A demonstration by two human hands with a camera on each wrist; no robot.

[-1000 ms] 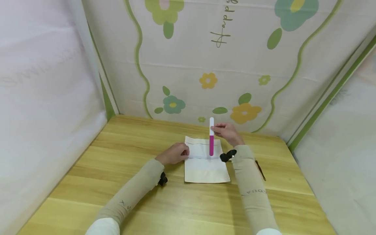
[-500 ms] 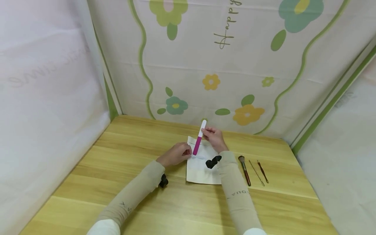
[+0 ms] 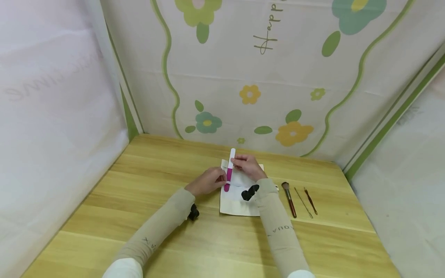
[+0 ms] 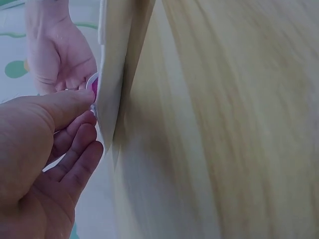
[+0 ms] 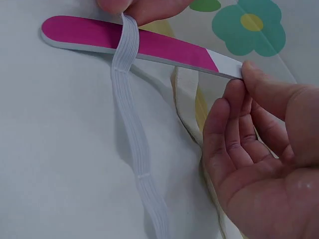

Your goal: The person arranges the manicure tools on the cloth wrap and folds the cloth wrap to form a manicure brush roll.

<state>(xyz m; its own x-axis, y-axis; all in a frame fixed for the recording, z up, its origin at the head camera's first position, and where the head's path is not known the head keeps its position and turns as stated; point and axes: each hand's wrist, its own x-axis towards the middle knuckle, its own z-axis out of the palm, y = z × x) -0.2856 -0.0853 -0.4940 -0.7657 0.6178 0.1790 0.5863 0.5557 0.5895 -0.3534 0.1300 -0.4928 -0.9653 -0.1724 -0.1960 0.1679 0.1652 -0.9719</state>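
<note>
A nail file (image 3: 229, 174), magenta at one end and white at the other, leans over the left side of a cream fabric case (image 3: 240, 208). My right hand (image 3: 247, 166) pinches its white part between thumb and fingers. Across the case runs a white elastic band (image 5: 130, 129), stitched down at intervals. With thumb and fingertip my left hand (image 3: 207, 181) lifts the band's end loop away from the cloth. In the right wrist view the file's magenta end (image 5: 79, 32) passes under this loop, its rounded tip out on the far side.
Right of the case lie a soft brush (image 3: 289, 199), a thin metal tool (image 3: 304, 202) and a dark-handled slim tool (image 3: 311, 201), side by side on the wooden table (image 3: 167, 239). A flower-printed cloth (image 3: 215, 69) hangs behind the table.
My right hand has brought the nail file left and then down, and its magenta end has slid under the elastic loop. My left hand stays near the case's left edge.
</note>
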